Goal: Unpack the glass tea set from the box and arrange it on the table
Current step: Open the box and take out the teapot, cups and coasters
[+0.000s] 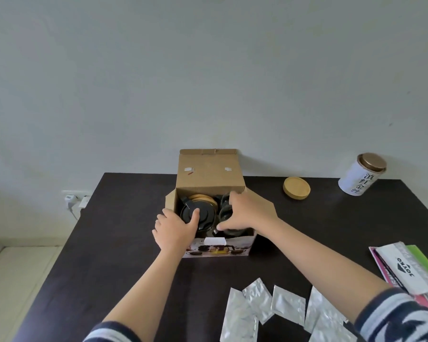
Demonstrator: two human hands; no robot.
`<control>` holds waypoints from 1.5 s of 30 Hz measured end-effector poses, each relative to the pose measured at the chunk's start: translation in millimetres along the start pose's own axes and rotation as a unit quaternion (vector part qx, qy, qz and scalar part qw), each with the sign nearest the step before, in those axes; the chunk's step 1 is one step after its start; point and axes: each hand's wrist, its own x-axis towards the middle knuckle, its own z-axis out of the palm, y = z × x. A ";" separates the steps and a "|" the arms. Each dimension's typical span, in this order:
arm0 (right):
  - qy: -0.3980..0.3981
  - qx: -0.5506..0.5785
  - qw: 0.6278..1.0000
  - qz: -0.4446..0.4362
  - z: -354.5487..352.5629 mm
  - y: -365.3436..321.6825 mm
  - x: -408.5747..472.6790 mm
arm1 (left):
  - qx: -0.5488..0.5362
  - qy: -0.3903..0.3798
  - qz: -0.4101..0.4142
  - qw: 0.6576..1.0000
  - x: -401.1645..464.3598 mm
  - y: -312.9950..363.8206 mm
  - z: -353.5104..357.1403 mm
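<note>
An open cardboard box [209,178] stands at the middle back of the dark table [124,248], lid flap up. Inside I see a dark round glass piece [204,214], bamboo coasters [203,198] behind it, and clear glass cups [224,208] on the right. My left hand [176,229] grips the box's front left corner, thumb on the dark glass piece. My right hand [245,211] reaches into the right side, fingers closed around a glass cup. One bamboo coaster [296,188] lies on the table right of the box.
A white tea tin [361,175] with a bronze lid lies tilted at the back right. Several silver foil packets [282,309] lie at the front. Coloured booklets [410,270] sit at the right edge. A wall socket [76,197] is beyond the table's left edge.
</note>
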 end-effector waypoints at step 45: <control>-0.031 0.134 0.986 0.098 -16.3 404.1 106.3 | 0.172 0.003 0.033 0.984 -40.8 79.0 40.8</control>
